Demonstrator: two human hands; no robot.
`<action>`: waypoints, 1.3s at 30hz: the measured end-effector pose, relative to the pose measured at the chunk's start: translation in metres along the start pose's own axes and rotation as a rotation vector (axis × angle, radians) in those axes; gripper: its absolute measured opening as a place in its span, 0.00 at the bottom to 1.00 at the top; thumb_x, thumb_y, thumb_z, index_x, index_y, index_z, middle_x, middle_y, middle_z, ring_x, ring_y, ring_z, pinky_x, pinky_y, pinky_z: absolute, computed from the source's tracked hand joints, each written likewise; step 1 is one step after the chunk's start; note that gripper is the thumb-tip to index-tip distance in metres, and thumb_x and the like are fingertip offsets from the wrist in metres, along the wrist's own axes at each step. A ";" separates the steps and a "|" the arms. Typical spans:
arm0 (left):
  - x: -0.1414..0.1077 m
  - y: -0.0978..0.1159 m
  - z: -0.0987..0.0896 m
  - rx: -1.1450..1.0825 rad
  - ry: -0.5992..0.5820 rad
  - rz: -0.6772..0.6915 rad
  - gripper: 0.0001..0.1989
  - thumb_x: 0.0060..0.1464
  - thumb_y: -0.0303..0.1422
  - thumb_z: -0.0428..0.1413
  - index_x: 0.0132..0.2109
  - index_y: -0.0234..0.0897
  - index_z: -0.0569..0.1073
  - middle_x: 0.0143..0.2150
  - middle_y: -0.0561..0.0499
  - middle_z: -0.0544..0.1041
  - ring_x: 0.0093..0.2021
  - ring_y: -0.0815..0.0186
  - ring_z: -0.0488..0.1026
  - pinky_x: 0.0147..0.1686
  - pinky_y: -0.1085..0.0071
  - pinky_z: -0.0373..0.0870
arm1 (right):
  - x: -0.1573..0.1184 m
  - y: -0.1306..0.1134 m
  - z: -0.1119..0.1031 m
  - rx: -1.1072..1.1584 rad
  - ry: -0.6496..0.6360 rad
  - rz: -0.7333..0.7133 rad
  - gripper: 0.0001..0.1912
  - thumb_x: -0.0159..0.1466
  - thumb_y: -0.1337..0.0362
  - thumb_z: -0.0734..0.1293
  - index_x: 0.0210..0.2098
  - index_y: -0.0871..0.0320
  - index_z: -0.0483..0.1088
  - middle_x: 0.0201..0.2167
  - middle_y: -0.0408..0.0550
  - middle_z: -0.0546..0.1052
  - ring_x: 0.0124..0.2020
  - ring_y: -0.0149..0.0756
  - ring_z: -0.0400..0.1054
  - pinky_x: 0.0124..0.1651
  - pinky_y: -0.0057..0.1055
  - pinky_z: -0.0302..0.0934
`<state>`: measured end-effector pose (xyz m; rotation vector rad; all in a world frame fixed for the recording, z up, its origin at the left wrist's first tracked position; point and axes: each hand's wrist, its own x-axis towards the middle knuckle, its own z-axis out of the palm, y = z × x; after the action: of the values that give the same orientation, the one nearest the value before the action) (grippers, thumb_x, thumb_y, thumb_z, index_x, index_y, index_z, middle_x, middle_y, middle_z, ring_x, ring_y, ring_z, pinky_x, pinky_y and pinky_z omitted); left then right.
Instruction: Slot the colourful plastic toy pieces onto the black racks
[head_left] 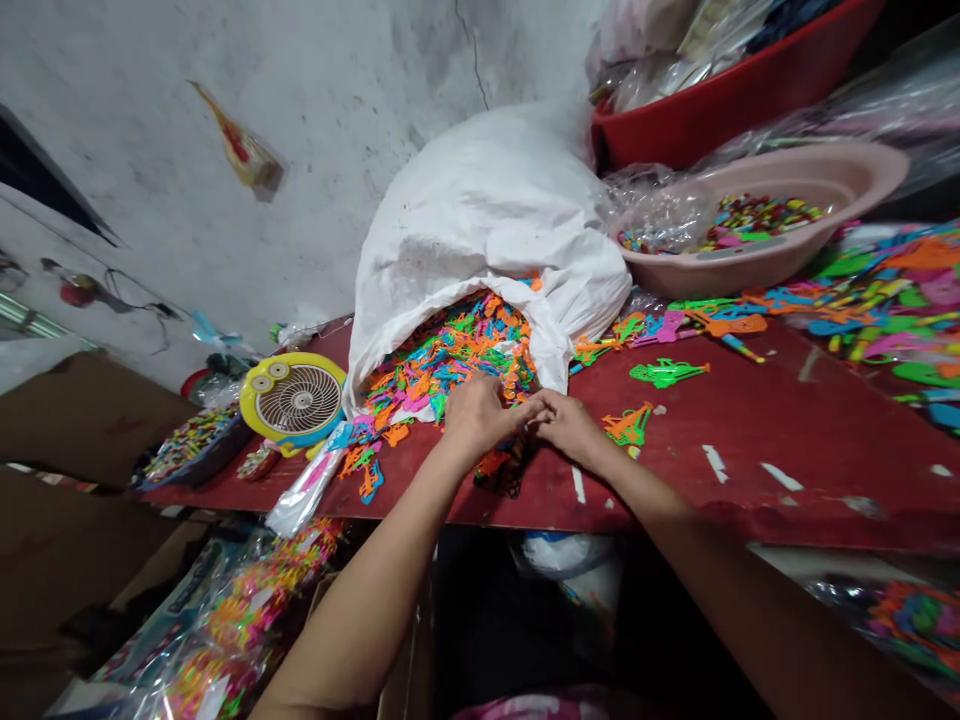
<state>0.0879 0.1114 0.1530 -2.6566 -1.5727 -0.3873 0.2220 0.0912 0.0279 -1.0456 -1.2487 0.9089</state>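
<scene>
**Helper:** Where are the hands, and where are the pieces?

**Me:** From here I see the left hand (476, 418) and the right hand (570, 427) low over a red wooden table top (720, 450). They are at the front of a heap of flat coloured plastic pieces (450, 365), which spills from the mouth of a white woven sack (480, 225).

**Helper:** How are the fingers?

**Me:** Narrow. On both hands they bend down and stay close together, and the fingertips (536, 405) of the two hands almost meet. I cannot tell if they hold a piece.

**Helper:** What stands around them?

**Me:** Left of the heap is a round yellow fan (292, 400), and just beside it a clear plastic bag (306, 495) lies at the table edge. Right of the hands, a green loose piece (667, 373) lies apart on the table.

**Helper:** And the containers?

**Me:** Behind the sack, a pink plastic basin (847, 175) holds many small coloured pieces (757, 222). Behind it, a red basin (720, 115) holds plastic bags (645, 80). Far left, a dark tray (191, 450) holds more small pieces.
</scene>
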 end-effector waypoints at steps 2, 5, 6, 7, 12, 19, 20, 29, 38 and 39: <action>-0.002 0.003 0.007 0.042 0.045 -0.029 0.14 0.50 0.44 0.60 0.31 0.37 0.74 0.34 0.48 0.76 0.31 0.63 0.70 0.28 0.70 0.56 | -0.003 0.004 -0.001 -0.027 0.008 0.010 0.13 0.48 0.69 0.63 0.33 0.58 0.71 0.23 0.38 0.71 0.24 0.29 0.62 0.28 0.25 0.55; -0.003 0.004 0.013 0.037 0.065 -0.051 0.10 0.49 0.39 0.59 0.30 0.37 0.73 0.34 0.48 0.75 0.31 0.63 0.70 0.28 0.70 0.57 | -0.006 0.005 0.000 -0.129 0.065 -0.055 0.08 0.50 0.68 0.63 0.30 0.57 0.71 0.22 0.38 0.70 0.23 0.28 0.60 0.27 0.24 0.53; -0.002 0.003 0.013 0.030 0.066 -0.048 0.09 0.49 0.39 0.59 0.30 0.37 0.73 0.34 0.49 0.75 0.31 0.63 0.70 0.28 0.70 0.57 | -0.006 0.006 0.001 -0.147 0.093 -0.075 0.06 0.51 0.67 0.63 0.29 0.57 0.71 0.22 0.38 0.70 0.24 0.29 0.60 0.27 0.24 0.53; -0.002 0.002 0.014 0.023 0.068 -0.046 0.09 0.49 0.39 0.59 0.30 0.37 0.72 0.34 0.49 0.75 0.31 0.64 0.70 0.28 0.70 0.56 | -0.007 0.006 0.003 -0.160 0.119 -0.088 0.05 0.52 0.67 0.63 0.28 0.57 0.70 0.22 0.38 0.70 0.24 0.29 0.61 0.27 0.24 0.53; -0.002 0.001 0.014 -0.010 0.077 -0.054 0.08 0.48 0.37 0.59 0.28 0.37 0.71 0.33 0.50 0.74 0.30 0.65 0.68 0.28 0.70 0.54 | -0.012 0.005 0.012 -0.211 0.178 -0.069 0.05 0.55 0.67 0.64 0.31 0.57 0.70 0.25 0.41 0.72 0.26 0.31 0.64 0.30 0.26 0.56; -0.005 -0.001 0.013 -0.072 0.077 -0.058 0.12 0.49 0.40 0.60 0.27 0.37 0.70 0.31 0.52 0.73 0.30 0.66 0.67 0.28 0.70 0.53 | -0.018 0.005 0.019 -0.319 0.242 -0.142 0.05 0.58 0.70 0.61 0.28 0.55 0.67 0.27 0.42 0.70 0.29 0.33 0.64 0.32 0.28 0.55; -0.005 -0.001 0.013 -0.076 0.077 -0.059 0.13 0.49 0.41 0.60 0.27 0.37 0.70 0.31 0.52 0.73 0.30 0.67 0.67 0.28 0.70 0.54 | -0.018 0.004 0.019 -0.332 0.234 -0.152 0.05 0.58 0.70 0.61 0.27 0.55 0.66 0.26 0.42 0.69 0.29 0.32 0.63 0.32 0.28 0.55; -0.005 -0.004 0.018 -0.060 0.101 -0.037 0.10 0.49 0.38 0.58 0.27 0.37 0.71 0.31 0.51 0.73 0.29 0.67 0.67 0.29 0.70 0.55 | -0.018 0.003 0.018 -0.427 0.171 -0.186 0.09 0.57 0.74 0.61 0.24 0.55 0.62 0.26 0.42 0.65 0.29 0.33 0.61 0.32 0.29 0.52; -0.007 -0.006 0.005 -0.119 0.017 0.037 0.17 0.53 0.47 0.59 0.33 0.36 0.73 0.33 0.49 0.74 0.33 0.63 0.70 0.31 0.71 0.60 | -0.042 -0.021 -0.016 -0.771 0.096 -0.224 0.11 0.64 0.70 0.59 0.40 0.57 0.72 0.38 0.50 0.75 0.39 0.38 0.68 0.40 0.31 0.58; -0.009 -0.007 0.001 -0.168 0.016 0.064 0.18 0.54 0.49 0.58 0.34 0.36 0.74 0.34 0.48 0.75 0.34 0.63 0.71 0.32 0.70 0.62 | -0.047 -0.027 -0.030 -0.876 0.098 -0.219 0.12 0.65 0.70 0.59 0.41 0.57 0.73 0.39 0.51 0.75 0.41 0.39 0.68 0.42 0.32 0.58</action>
<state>0.0778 0.1073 0.1491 -2.8102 -1.5090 -0.5602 0.2456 0.0350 0.0400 -1.5559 -1.6811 0.0998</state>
